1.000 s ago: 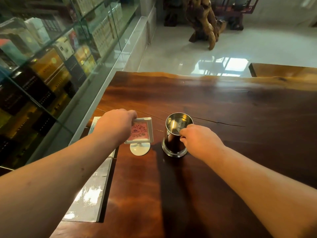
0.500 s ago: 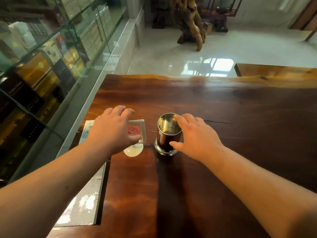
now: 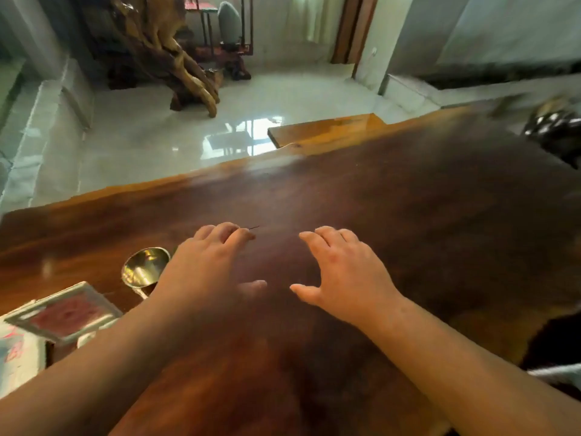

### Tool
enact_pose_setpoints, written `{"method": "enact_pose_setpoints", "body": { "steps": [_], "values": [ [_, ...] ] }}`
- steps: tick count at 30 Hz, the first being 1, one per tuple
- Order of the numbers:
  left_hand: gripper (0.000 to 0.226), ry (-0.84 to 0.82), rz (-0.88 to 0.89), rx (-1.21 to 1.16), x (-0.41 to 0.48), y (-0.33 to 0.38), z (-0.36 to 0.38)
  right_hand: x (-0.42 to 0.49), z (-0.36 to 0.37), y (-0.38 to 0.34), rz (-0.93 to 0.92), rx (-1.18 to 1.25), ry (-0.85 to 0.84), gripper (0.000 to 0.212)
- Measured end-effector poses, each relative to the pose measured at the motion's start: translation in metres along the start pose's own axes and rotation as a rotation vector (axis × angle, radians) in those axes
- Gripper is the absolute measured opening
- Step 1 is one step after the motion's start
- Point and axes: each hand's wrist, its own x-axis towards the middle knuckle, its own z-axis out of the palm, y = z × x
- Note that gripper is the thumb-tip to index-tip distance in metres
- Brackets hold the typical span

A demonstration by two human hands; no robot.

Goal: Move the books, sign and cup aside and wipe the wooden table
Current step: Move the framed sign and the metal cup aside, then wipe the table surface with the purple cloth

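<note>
The dark wooden table fills most of the view. A shiny metal cup stands upright near its left side, partly hidden behind my left hand. A white-framed sign with a pink card stands at the lower left, beside a light book at the left edge. My left hand hovers just right of the cup with fingers spread, holding nothing. My right hand floats over the bare table middle, fingers apart and empty.
A dark patterned object, blurred, sits at the table's far right. A second, lighter wooden tabletop adjoins the far edge. Beyond lie a glossy tiled floor and a large root sculpture.
Both hands let go of the sign and cup and moved right over the open table. The view swung right, so cup, sign and book now sit at lower left.
</note>
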Motion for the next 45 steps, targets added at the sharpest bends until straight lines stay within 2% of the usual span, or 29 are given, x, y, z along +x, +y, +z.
{"method": "enact_pose_setpoints", "body": {
  "steps": [7, 13, 18, 23, 27, 32, 38, 45],
  "values": [
    [0.083, -0.007, 0.277, -0.074, 0.039, 0.184, -0.006, -0.124, -0.029, 0.141, 0.26, -0.004, 0.056, 0.087],
    [0.084, -0.068, 0.513, -0.103, 0.037, 0.353, 0.011, -0.248, -0.04, 0.242, 0.462, 0.009, 0.085, 0.085],
    [0.089, -0.112, 0.689, -0.097, 0.013, 0.475, 0.028, -0.352, -0.047, 0.302, 0.613, 0.009, 0.098, 0.084],
    [0.083, -0.155, 0.832, -0.111, -0.017, 0.568, 0.046, -0.441, -0.05, 0.337, 0.751, 0.011, 0.054, 0.081],
    [0.08, -0.238, 0.917, -0.073, -0.033, 0.613, 0.06, -0.49, -0.044, 0.352, 0.795, 0.049, 0.016, 0.073],
    [0.055, -0.29, 0.981, -0.014, -0.046, 0.639, 0.074, -0.519, -0.028, 0.358, 0.768, 0.082, -0.029, 0.057],
    [0.026, -0.214, 1.009, -0.001, -0.046, 0.646, 0.089, -0.527, -0.009, 0.359, 0.683, 0.118, -0.034, 0.042],
    [0.019, -0.178, 0.983, 0.074, -0.052, 0.652, 0.092, -0.527, -0.002, 0.364, 0.634, 0.135, -0.004, 0.039]
  ]
}}
